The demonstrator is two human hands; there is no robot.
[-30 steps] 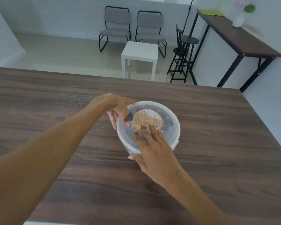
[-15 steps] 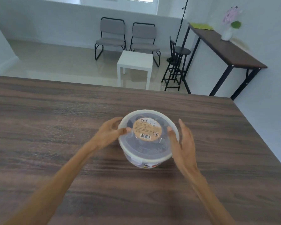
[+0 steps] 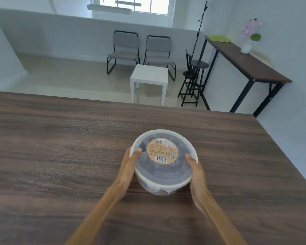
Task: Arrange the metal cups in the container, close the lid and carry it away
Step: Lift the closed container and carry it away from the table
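Head view: left hand (image 3: 129, 167) and right hand (image 3: 195, 171) clasp the lidded container (image 3: 163, 167), cups inside only dim shapes.

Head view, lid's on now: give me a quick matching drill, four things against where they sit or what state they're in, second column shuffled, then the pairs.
Things:
1. container
2. round label
3. white side table
4. vase of flowers

Places or states:
A. on the floor in front of the two chairs
B. held on both sides, left hand and right hand
C. on the narrow table by the right wall
D. centred on the lid

Pairs: 1-B, 2-D, 3-A, 4-C
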